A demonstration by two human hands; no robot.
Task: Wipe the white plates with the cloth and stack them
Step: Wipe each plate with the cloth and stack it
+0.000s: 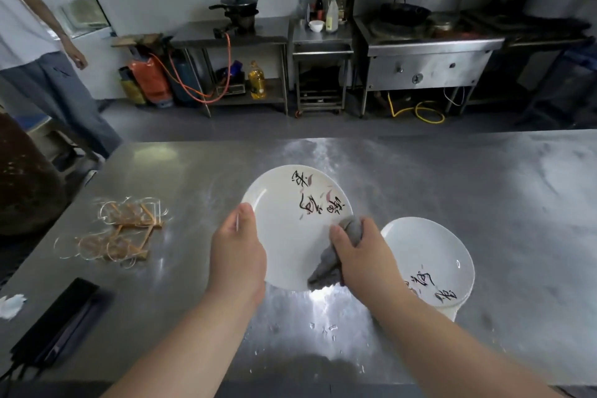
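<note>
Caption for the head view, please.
Left hand holds a white plate while right hand wipes it with a grey cloth.

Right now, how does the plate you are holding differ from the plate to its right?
The held plate is gripped at its rim by the left hand, lifted off the table; the right plate sits untouched on something white. The right hand presses the grey cloth on the held plate; no cloth touches the right plate. Both are white with black brush markings.
</note>
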